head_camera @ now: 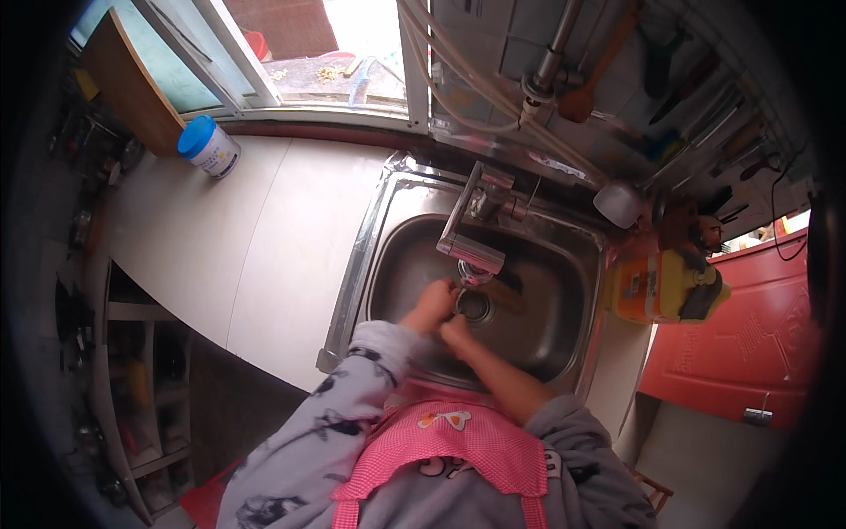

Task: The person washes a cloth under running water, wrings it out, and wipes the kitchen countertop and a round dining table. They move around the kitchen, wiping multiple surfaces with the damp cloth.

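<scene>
Both of my hands are inside a stainless steel sink (pixel 555 311), just under the outlet of a chrome faucet (pixel 470 256). My left hand (pixel 437 301) is curled at the left of the round drain (pixel 474 305). Close below it, my right hand (pixel 455 330) is also curled, its fingers pointing towards the left one. The fingertips are small and partly hidden, so whether anything is held between them cannot be told. A brownish elongated shape (pixel 507 296) with a dark end shows in the basin right of the drain; it may be a reflection.
A white tub with a blue lid (pixel 210 147) stands on the pale countertop (pixel 291 218) at left, near a sliding window (pixel 330 112). A yellow and orange jug (pixel 661 287) stands right of the sink. Utensils, including an orange ladle (pixel 576 102), hang along the wall.
</scene>
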{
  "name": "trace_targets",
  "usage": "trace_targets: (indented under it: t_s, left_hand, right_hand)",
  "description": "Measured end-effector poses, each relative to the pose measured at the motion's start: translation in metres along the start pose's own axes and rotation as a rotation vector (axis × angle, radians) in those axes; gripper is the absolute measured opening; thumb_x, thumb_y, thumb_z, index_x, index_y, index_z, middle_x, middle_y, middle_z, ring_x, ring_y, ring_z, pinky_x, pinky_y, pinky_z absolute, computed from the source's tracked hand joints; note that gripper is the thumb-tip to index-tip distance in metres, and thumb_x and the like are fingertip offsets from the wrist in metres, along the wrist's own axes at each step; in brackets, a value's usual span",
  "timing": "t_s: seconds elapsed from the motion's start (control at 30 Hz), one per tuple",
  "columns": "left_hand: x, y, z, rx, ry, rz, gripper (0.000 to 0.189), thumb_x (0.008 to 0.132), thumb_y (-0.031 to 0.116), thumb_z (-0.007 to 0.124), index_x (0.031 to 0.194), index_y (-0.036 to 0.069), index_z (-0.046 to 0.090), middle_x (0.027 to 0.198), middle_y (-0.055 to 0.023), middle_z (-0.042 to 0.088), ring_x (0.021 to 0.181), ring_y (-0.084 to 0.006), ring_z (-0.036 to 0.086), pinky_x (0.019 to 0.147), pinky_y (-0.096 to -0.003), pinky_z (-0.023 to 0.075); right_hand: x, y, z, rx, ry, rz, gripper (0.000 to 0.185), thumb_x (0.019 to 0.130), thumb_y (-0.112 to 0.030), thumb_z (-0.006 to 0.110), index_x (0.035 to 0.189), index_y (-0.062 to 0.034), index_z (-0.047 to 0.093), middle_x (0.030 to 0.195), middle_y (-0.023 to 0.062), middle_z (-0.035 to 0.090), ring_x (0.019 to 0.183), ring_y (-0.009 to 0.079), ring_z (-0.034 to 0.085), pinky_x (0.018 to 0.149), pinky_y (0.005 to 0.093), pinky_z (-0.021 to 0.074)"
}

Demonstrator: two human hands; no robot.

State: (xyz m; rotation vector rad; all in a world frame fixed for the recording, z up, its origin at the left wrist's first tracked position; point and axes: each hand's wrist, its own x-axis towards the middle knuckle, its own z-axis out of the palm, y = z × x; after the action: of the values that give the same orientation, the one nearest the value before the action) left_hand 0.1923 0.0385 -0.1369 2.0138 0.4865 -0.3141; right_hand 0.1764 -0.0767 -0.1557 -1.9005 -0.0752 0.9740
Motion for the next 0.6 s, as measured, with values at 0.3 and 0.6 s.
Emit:
trace_targets:
  t_s: [0.3,0.6]
  left_hand:
    - [-0.07,0.087,-0.055,-1.515,-0.677,-0.019,0.042,0.09,0.03,0.062,0.122,0.003,0.053,0.111,-0.0137,0.061,0.101,-0.0215,0.06,0.087,-0.0348,0.051]
    - [-0.068,0.127,-0.076,-0.922,-0.683,-0.056,0.019,0.089,0.011,0.059,0.104,0.001,0.063,0.081,-0.0073,0.063,0.075,-0.019,0.064,0.069,-0.0326,0.0545]
  right_hand:
    - [-0.091,-0.086,-0.077,1.289,-0.829,0.585,0.038,0.085,-0.033,0.066,0.107,-0.0071,0.049,0.08,0.0071,0.056,0.052,0.009,0.044,0.038,0.0173,0.032]
    - [-0.131,-0.112,-0.088,1.001,-0.851,0.38,0.031,0.091,-0.022,0.063,0.114,-0.0058,0.049,0.086,0.0038,0.056,0.06,0.0084,0.047,0.043,0.019,0.0343]
